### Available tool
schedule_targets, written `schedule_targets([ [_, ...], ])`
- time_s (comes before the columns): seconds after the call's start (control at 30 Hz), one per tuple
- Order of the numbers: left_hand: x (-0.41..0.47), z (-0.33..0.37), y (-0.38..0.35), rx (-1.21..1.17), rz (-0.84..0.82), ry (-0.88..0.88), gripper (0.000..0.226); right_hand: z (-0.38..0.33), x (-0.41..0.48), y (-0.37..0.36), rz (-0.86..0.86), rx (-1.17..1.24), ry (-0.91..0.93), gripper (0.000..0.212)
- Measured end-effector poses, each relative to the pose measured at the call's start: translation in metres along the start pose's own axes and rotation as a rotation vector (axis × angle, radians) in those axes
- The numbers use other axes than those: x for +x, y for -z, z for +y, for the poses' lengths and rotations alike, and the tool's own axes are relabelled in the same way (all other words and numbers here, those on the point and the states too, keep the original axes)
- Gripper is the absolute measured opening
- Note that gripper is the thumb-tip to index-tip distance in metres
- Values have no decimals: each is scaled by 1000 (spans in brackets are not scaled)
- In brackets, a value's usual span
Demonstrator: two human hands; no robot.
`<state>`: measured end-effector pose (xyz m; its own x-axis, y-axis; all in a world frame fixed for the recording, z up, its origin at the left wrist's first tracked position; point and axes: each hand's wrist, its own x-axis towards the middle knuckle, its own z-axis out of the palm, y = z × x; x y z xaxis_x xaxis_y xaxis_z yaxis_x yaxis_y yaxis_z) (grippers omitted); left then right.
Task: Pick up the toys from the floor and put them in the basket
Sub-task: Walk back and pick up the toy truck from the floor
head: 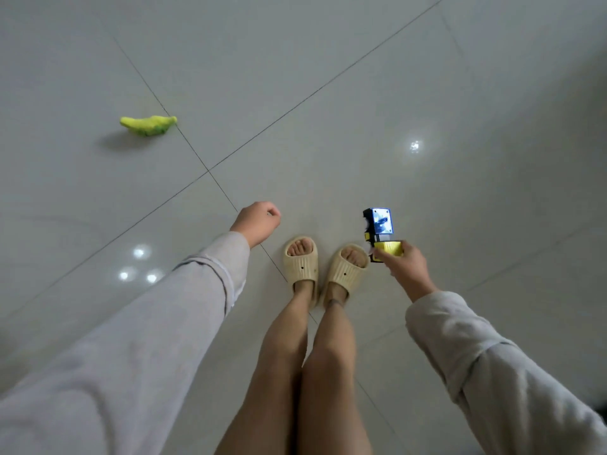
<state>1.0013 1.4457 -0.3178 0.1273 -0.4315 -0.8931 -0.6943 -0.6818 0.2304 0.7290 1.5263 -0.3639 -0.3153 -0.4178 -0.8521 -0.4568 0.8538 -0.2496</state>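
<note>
The yellow-green soft toy lies on the floor far to the left, its long axis left-right, nearer to the loosely curled, empty left hand, while the right hand grips a blue-yellow toy.

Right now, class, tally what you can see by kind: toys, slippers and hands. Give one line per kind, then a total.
Toys: 2, a yellow-green soft toy on the floor and a blue and yellow toy held in the right hand.
Slippers: 2.
Hands: 2, counting the left hand.
Total: 6
</note>
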Motion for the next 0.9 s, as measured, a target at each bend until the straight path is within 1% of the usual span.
schedule_targets([
  [0.1,-86,12,15,-39,-24,-13,24,-22,-86,47,-72,56,-4,39],
  [0.27,-213,14,30,-60,-45,-17,27,-53,-197,115,-200,36,43,38],
  [0.43,-299,-7,38,-130,29,-7,24,-64,-266,153,-175,-61,119,39],
  [0.53,-331,-30,34,-205,65,0,16,-60,-293,166,-173,-52,169,37],
  [0.63,-352,-58,23,-315,102,19,22,-46,-311,175,-190,-22,199,37],
  [0.77,-370,-99,4,-499,174,68,18,-25,-323,179,-205,-42,166,37],
  [0.9,-382,-136,-13,-687,233,152,13,-22,-326,175,-200,-93,130,28],
])
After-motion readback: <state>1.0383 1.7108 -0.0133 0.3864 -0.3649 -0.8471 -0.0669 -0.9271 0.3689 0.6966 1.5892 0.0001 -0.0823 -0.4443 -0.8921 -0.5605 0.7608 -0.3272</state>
